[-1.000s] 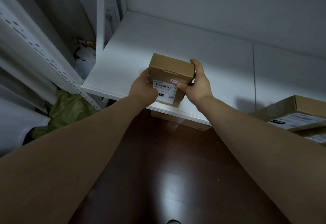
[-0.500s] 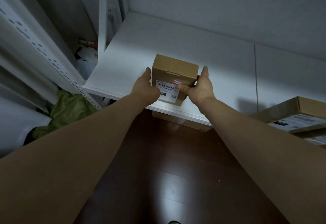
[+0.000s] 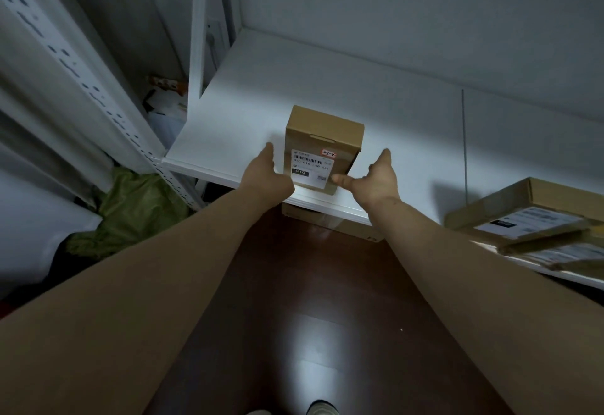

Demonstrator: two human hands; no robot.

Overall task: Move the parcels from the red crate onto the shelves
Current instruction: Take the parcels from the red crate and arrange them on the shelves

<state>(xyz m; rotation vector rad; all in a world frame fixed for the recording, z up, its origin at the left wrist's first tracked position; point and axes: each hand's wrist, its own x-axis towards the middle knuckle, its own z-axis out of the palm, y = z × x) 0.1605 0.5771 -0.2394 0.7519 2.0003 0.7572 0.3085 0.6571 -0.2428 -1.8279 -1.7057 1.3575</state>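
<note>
White shelf (image 3: 408,127), near front edge: labelled cardboard parcel (image 3: 322,140) standing upright. Flanked by left hand (image 3: 266,176) and right hand (image 3: 376,179), fingers straight, gripping nothing; right thumb at lower corner.

Bare left hand (image 3: 266,176), bare right hand (image 3: 376,182), forearms uncovered; pale shoe toes (image 3: 322,408)

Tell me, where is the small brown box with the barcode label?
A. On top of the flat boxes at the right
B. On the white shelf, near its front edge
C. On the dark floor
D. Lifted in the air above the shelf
B: the box stands on the white shelf near its front edge, with the left hand and right hand open at its sides.
</note>
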